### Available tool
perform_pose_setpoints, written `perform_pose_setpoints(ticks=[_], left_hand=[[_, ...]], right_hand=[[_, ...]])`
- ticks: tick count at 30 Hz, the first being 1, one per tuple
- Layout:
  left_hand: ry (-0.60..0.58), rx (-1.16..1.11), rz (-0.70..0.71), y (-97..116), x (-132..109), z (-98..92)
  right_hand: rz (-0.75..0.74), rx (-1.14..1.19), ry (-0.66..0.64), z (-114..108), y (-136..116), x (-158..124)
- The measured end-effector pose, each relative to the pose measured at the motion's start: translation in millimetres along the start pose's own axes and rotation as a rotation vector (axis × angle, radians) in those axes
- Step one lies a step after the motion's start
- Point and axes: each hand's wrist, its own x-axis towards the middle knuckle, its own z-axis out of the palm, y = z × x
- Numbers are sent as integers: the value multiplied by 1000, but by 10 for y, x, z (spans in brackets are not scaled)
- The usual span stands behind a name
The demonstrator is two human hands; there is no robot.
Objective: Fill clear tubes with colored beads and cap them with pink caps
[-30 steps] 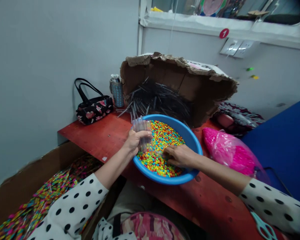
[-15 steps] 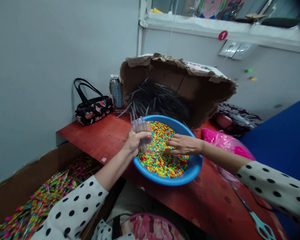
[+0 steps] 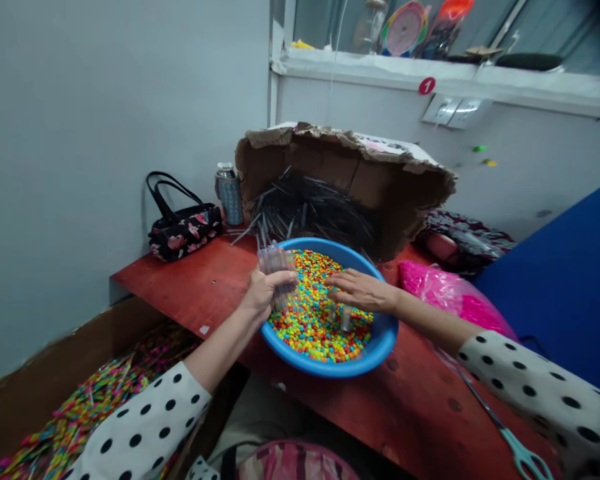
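A bundle of clear plastic tubes (image 3: pixel 279 261) stands upright in my left hand (image 3: pixel 263 292), fingers closed around it and thumb across the front. Its lower end is over the left side of a blue basin (image 3: pixel 325 369), against small multicoloured candy-like pellets (image 3: pixel 310 337). From the right, my right hand (image 3: pixel 363 291) reaches over the pellets with loosely bent fingers slightly apart, and I see nothing gripped in them. Just below that hand a small clear cup-like piece (image 3: pixel 347 319) sits among the pellets; whether the hand touches it is unclear.
Behind the basin, a torn cardboard box (image 3: pixel 400 193) holds many clear tubes. A floral handbag (image 3: pixel 185 233) and a flask (image 3: pixel 229 195) stand left on the red table (image 3: pixel 190 283). Right are a pink bag (image 3: pixel 455 297) and scissors (image 3: pixel 523 453). A carton of filled tubes (image 3: pixel 95 400) is lower left.
The view has shifted slightly, so the scene sits lower and a little to the left. My right hand has lifted slightly, showing more of the clear piece. The left hand still grips the tubes.
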Motion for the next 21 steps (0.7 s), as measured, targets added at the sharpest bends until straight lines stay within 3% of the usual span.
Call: perform_pose_setpoints(ticks=[4, 6, 8, 11, 14, 17, 21], left_hand=[[-70, 69, 88, -39, -27, 130], [-104, 99, 142, -74, -59, 236], [-151, 99, 171, -107, -111, 350], [-227, 59, 195, -145, -229, 525], [-251, 24, 226, -203, -409, 742], [-370, 25, 194, -369, -645, 1031], [-540, 142, 180, -807, -912, 1386]], right_hand=[[499, 707, 482, -70, -289, 95], [610, 1072, 653, -102, -471, 196], [644, 1276, 720, -132, -626, 285], [622, 1314, 735, -163, -782, 311], [564, 1249, 820, -176, -904, 135], [640, 1157, 913, -150, -1064, -250], [817, 1080, 1024, 31, -1327, -886]])
